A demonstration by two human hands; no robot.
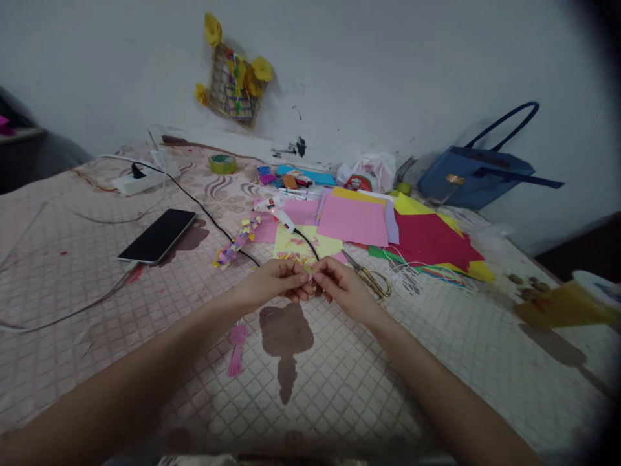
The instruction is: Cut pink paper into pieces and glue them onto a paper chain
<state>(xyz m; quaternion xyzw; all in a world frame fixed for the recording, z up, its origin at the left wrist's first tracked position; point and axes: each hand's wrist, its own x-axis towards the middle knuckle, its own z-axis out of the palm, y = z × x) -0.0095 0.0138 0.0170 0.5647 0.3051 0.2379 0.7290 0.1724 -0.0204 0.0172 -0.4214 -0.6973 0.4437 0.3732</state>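
Note:
My left hand (276, 279) and my right hand (342, 288) meet fingertip to fingertip above the table's middle. Both are closed in a pinch on a small pale pink paper piece (311, 277), mostly covered by the fingers. Just beyond them, thin pink and yellow paper strips (294, 257) lie on a pale yellow sheet (286, 234). A white glue gun (279, 210) rests behind, its small light glowing red. Gold-handled scissors (376, 283) lie right of my right hand. Left of my left hand is a purple and yellow paper garland (237, 243); nearer me lies a pink paper tassel (237, 353).
A phone (158, 236) on a cable and a white power strip (140, 181) lie left. Coloured paper sheets (354, 220), white string (407, 278) and a yellow tub (567, 304) are right. A blue bag (478, 175) and green tape (222, 164) stand at the back.

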